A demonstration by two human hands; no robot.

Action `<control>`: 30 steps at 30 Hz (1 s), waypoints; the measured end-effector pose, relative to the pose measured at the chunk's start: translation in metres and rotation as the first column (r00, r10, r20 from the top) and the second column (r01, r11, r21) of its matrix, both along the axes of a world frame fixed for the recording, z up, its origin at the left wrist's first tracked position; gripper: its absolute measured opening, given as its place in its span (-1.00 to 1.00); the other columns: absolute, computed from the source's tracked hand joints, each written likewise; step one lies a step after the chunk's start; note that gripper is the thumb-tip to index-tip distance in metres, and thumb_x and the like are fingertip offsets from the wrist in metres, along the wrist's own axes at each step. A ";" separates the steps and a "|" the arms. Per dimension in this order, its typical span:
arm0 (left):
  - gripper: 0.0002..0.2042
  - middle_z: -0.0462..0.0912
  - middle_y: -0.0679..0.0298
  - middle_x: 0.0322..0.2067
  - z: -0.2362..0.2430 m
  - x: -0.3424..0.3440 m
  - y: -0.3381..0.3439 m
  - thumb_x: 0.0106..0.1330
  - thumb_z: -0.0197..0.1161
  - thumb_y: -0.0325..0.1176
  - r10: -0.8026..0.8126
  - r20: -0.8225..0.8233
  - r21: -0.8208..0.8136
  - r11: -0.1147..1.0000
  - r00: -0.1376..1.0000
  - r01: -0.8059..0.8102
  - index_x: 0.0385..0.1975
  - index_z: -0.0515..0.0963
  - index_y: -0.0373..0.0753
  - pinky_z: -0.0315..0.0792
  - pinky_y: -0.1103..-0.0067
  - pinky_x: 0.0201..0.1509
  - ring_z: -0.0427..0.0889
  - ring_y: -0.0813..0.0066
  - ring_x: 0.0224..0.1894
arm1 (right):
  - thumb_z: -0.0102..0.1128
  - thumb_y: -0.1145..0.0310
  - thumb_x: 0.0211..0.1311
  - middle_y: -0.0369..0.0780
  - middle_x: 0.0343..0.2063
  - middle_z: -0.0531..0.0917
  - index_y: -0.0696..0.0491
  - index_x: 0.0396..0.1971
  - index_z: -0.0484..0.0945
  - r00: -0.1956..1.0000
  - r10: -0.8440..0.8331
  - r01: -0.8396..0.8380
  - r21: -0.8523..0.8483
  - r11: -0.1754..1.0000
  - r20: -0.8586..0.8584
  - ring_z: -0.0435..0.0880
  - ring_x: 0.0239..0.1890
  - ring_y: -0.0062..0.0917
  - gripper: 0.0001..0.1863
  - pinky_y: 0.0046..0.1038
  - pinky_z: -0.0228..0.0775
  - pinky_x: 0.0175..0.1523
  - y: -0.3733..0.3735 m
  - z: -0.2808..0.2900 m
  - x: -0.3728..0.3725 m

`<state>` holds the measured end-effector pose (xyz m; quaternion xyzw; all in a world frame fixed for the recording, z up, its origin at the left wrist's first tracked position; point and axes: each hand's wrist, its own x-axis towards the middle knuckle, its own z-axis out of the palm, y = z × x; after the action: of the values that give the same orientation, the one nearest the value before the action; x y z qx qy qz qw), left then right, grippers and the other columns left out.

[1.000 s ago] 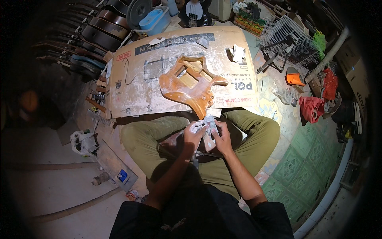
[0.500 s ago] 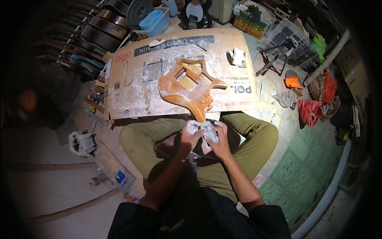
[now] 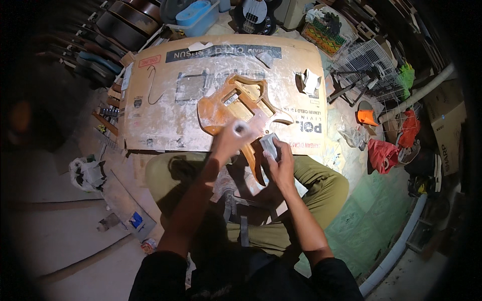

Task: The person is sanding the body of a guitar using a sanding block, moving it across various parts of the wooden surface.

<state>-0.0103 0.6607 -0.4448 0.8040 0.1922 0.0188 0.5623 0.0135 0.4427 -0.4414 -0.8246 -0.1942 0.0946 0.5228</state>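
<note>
A brown wooden electric-guitar body with open cavities lies on a dusty cardboard sheet, its neck reaching down toward my lap. My left hand is over the lower left of the body, smeared by motion, with fingers curled; whether it holds anything is unclear. Just right of the neck, my right hand grips a pale grey block, possibly paper-wrapped. Crumpled grey and white scraps rest on the cardboard.
Several guitars line the upper left. A blue tub and dark guitar are behind the cardboard. At right are a wire cage, red bags and a long pipe. A board lies lower left.
Both hands were together on the block at the neck's end. They have parted: the left moved up and left over the body, the right upward and right with the block.
</note>
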 end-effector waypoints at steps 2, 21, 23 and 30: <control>-0.55 0.59 -0.04 0.05 -0.007 0.034 0.032 0.15 0.47 -0.14 0.114 0.140 0.442 0.882 0.984 -0.165 -0.04 0.59 -0.27 0.35 0.26 0.28 0.54 0.06 0.15 | 0.32 0.54 0.10 0.04 -0.14 0.58 0.17 0.04 0.53 0.928 0.092 -0.045 -0.137 0.990 0.361 0.49 -0.05 -0.06 -0.56 -0.16 0.34 0.08 0.015 0.005 0.022; -0.05 0.22 0.02 0.40 -0.036 0.079 0.047 0.04 0.24 0.44 0.191 -0.049 0.790 0.608 0.980 -0.079 0.39 0.31 -0.04 -0.18 -0.07 0.49 0.17 -0.07 0.41 | 0.28 0.41 0.16 -0.10 0.01 0.57 -0.23 -0.05 0.66 0.913 0.318 -0.174 -0.461 0.870 0.255 0.49 0.04 -0.14 -0.65 -0.12 0.25 0.07 0.042 0.004 0.014; -0.06 0.23 -0.02 0.38 -0.037 0.077 0.046 0.05 0.25 0.42 0.172 -0.015 0.772 0.628 0.985 -0.097 0.39 0.32 -0.05 -0.18 -0.09 0.48 0.17 -0.10 0.40 | 0.29 0.43 0.15 -0.09 0.01 0.57 -0.23 -0.06 0.66 0.904 0.293 -0.137 -0.438 0.888 0.311 0.50 0.01 -0.14 -0.66 -0.12 0.27 0.04 0.049 0.001 0.021; -0.20 0.25 -0.06 0.35 -0.044 0.077 0.045 0.16 0.28 0.26 0.191 -0.012 0.773 0.625 0.982 -0.112 0.36 0.36 -0.08 -0.18 -0.10 0.46 0.15 -0.12 0.39 | 0.31 0.44 0.13 -0.04 0.02 0.56 -0.20 -0.01 0.64 0.931 0.217 -0.077 -0.425 0.902 0.293 0.50 -0.01 -0.08 -0.61 -0.11 0.28 0.06 0.046 -0.017 0.010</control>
<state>0.0670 0.7061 -0.4884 0.9473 0.2588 0.1087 0.1541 0.0231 0.4884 -0.4581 -0.9017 -0.3184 0.0320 0.2906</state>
